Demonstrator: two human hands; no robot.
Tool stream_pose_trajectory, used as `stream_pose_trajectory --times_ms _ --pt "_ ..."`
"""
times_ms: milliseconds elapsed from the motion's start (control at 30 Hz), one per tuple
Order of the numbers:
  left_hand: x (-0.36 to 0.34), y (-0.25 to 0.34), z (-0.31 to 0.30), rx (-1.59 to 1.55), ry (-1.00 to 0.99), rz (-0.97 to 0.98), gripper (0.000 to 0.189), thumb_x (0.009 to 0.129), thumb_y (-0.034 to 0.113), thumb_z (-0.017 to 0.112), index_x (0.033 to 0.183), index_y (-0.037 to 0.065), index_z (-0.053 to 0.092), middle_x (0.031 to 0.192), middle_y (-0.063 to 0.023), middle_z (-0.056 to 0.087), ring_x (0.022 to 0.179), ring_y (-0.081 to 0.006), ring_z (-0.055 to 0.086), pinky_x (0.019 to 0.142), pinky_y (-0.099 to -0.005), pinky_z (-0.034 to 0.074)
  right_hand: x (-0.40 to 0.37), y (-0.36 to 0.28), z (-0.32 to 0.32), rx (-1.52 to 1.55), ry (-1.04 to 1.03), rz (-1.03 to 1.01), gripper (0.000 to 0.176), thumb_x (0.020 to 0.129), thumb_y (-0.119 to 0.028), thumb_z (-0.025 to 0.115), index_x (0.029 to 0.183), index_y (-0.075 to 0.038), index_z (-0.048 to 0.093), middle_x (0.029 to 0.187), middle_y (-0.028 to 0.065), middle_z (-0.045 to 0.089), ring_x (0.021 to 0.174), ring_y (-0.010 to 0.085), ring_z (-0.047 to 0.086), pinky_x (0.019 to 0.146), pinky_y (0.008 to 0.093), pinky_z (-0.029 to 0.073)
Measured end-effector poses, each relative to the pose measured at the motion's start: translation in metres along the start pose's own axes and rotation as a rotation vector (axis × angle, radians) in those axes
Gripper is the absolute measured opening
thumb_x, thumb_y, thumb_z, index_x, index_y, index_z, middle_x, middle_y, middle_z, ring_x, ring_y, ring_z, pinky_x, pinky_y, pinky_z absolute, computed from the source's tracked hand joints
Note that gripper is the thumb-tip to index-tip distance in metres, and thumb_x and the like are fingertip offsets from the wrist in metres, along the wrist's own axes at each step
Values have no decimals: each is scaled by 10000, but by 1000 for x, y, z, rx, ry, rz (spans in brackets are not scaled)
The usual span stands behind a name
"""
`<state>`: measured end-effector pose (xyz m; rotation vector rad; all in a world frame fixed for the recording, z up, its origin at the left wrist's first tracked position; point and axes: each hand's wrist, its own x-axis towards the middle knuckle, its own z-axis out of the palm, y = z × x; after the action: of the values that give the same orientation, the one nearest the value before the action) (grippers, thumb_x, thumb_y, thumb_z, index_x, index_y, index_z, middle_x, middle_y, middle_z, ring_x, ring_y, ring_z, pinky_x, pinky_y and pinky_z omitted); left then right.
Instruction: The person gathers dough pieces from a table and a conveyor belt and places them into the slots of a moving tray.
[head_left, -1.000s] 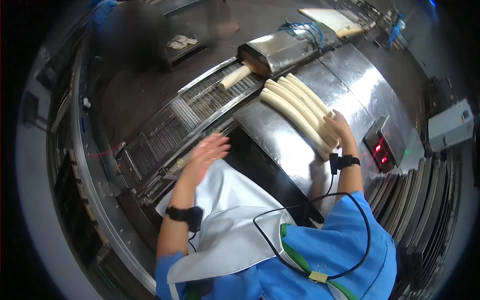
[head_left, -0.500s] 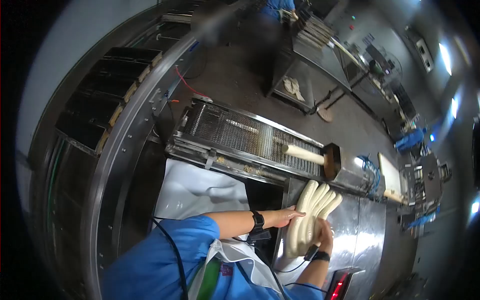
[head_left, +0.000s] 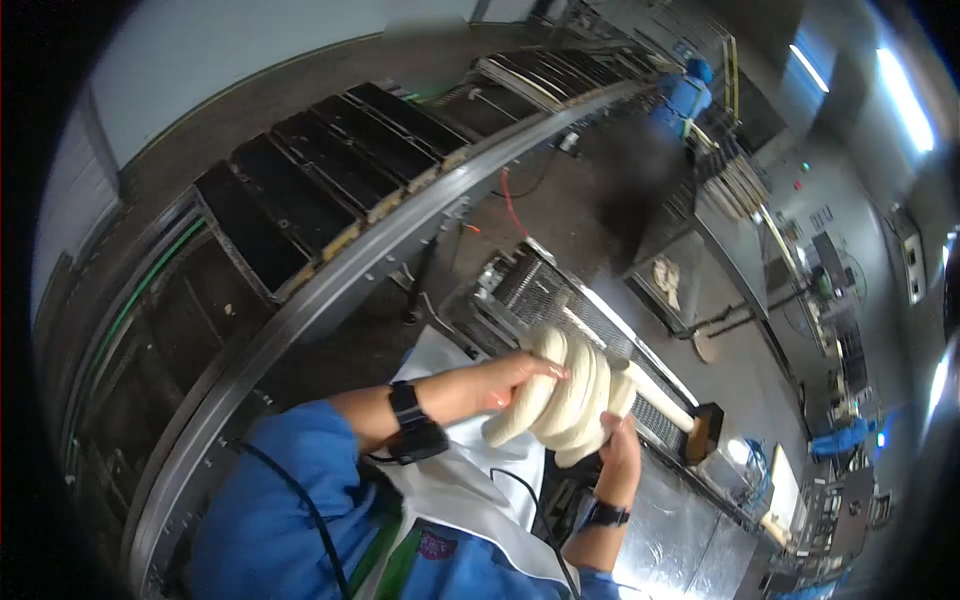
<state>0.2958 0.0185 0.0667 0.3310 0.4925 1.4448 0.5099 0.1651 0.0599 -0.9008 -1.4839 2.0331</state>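
Several pale, thick dough ropes (head_left: 574, 395) lie side by side in a bundle, lifted between my two hands in front of my apron. My left hand (head_left: 510, 382) closes on the left side of the bundle, its thumb over the nearest rope. On the bundle's lower right, my right hand (head_left: 621, 450) grips the ropes from the side. Some fingers of both hands are hidden by the dough. Just beyond the bundle, another dough rope (head_left: 660, 397) lies on the mesh conveyor (head_left: 530, 290), reaching from the outlet box (head_left: 705, 432).
A steel worktop (head_left: 670, 510) stands at lower right. To the left, dark trays (head_left: 330, 160) sit in a row along a metal rail (head_left: 330, 290). A co-worker in blue (head_left: 685, 100) stands far back by a steel table (head_left: 730, 240), with dough on its lower shelf.
The dough ropes have come up off the steel worktop and moved left in both hands. My view has turned left toward the trays. The rope on the conveyor reaches farther out of the box.
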Motion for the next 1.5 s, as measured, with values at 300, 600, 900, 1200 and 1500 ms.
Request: stream_pose_trajectory --times_ms 300,600,900,1200,1500 --pt "-249 182 -23 179 544 842 470 840 175 606 1207 -95 492 1075 -218 622 962 -298 643 856 -409 534 114 -164 353 -707 -764 -459 476 751 -184 687 1156 42 579 1026 90 652 918 145 595 810 264 459" --pt "-423 124 -192 1451 1670 394 331 743 -100 482 1009 8 646 1104 -189 625 1098 -314 583 888 -368 465 177 -35 265 -737 -632 -297 404 867 -187 658 1215 0 574 1042 86 663 944 153 622 847 274 482" --pt "-374 91 -107 1626 1723 258 213 752 -81 509 859 23 662 898 -137 649 978 -313 613 821 -381 497 251 38 -28 -917 -102 -262 559 717 -68 665 1256 -7 529 1176 222 596 1129 363 558 942 388 454" --pt "-225 152 -111 1083 1411 687 629 904 248 611 1425 27 336 1413 -234 397 1309 -334 392 1056 -376 338 269 -39 60 -2041 -95 -204 343 747 -303 596 1010 -89 648 990 185 665 937 348 655 805 437 529" --pt "-149 205 -143 1801 1588 338 396 901 193 586 1234 -5 504 1234 -216 523 1121 -355 536 937 -427 461 321 -173 42 -813 121 -950 441 743 -254 715 1079 1 588 965 115 648 853 243 623 784 366 496"
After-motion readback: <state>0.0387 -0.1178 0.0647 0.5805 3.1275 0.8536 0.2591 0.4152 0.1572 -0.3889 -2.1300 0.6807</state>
